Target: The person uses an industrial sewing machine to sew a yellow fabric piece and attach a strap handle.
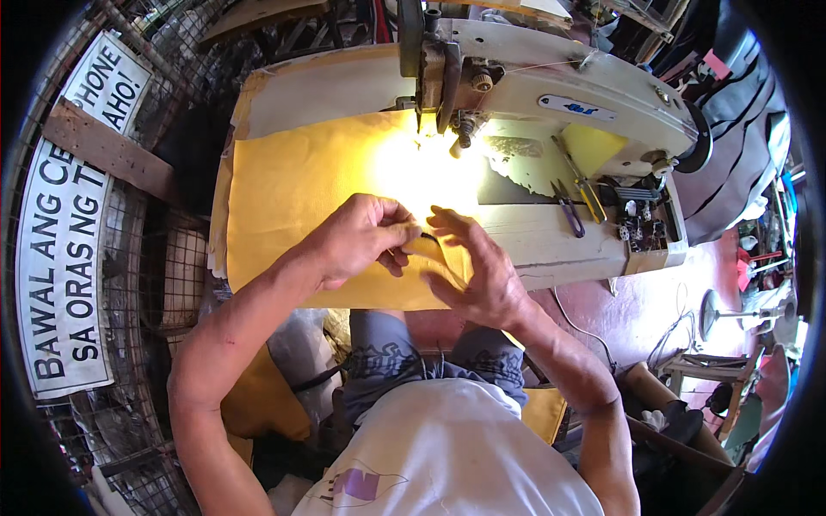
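Observation:
My left hand (376,236) pinches a narrow yellow strip (439,254) with a small dark piece (427,235) at its left end, above a large yellow sheet (284,198) on the machine bed. My right hand (477,267) is just right of it, fingers curved and apart around the strip; whether they touch it is unclear. The sewing machine (559,95) stands beyond, its lamp glaring on the sheet under the needle area. Scissors (572,215) and a yellow-handled tool (588,193) lie to the right on the bed.
A wire mesh wall (181,310) with a sign and a wooden plank (107,150) rises at my left. Small metal parts (641,224) sit at the bed's right end. A pedestal fan (723,314), cables and dark draped material (723,146) are at the right. My legs are below the table edge.

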{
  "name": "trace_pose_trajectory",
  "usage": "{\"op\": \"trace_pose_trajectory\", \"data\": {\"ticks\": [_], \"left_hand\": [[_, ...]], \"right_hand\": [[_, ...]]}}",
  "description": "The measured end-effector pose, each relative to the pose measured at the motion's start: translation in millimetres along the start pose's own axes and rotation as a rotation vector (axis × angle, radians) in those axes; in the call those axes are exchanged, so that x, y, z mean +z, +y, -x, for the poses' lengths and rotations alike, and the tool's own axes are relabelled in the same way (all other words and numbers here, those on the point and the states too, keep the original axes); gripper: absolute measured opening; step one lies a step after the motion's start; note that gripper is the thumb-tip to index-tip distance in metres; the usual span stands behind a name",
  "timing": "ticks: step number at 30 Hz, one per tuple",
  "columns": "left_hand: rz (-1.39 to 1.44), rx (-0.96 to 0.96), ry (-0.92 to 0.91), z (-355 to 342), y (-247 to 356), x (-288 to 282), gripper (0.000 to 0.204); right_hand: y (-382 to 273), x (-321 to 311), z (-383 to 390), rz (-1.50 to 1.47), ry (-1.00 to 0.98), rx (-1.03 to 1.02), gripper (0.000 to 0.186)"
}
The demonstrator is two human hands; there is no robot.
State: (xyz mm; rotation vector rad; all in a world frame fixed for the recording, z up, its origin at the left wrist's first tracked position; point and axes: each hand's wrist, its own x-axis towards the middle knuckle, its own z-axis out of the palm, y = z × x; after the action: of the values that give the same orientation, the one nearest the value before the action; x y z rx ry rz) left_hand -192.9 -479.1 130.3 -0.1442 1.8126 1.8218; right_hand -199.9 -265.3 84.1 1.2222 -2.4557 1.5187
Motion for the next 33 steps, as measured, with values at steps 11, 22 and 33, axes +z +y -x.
{"op": "trace_pose_trajectory", "data": {"ticks": [11, 22, 33], "left_hand": [[-0.445, 0.290, 0.305, -59.8, -27.4, -8.2, 0.015], [-0.248, 0.404, 0.422, -103.0, -48.2, -23.1, 0.009], [-0.617, 0.543, 0.547, -103.3, -44.0, -21.1, 0.011]], "right_hand": [[49.5, -40.7, -49.5, 0.224, -0.067, 0.152, 0.029], [123.3, -36.4, -96.7, -0.159, -0.250, 0.176, 0.027], [129.5, -14.5, -111.6, -0.150, -0.224, 0.047, 0.020]]}}
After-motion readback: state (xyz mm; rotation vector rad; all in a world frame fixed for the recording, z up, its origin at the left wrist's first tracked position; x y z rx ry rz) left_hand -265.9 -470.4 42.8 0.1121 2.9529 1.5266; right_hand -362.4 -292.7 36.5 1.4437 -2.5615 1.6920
